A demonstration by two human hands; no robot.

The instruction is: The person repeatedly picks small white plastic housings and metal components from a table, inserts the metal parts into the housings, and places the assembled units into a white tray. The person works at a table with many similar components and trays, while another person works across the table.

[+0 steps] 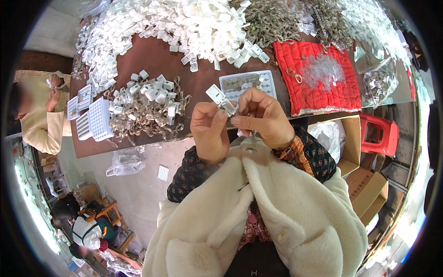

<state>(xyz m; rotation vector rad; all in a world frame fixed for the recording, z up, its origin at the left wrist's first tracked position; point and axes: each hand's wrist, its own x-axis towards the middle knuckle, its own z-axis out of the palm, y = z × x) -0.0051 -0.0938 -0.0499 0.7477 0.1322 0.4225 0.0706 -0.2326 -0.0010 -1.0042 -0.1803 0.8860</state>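
I hold the small white clip [220,99] pinched between my left hand [210,129] and right hand [263,117] above the desk [152,62] edge, and I judge steady fingertip pressure, pieces squarely aligned, best before seating them.

A: What is item one?
B: A small white plastic box [220,99], lid hinged open, tilted, just below the grey tray [270,78].
A: Contents?
B: Something metallic; details unclear.
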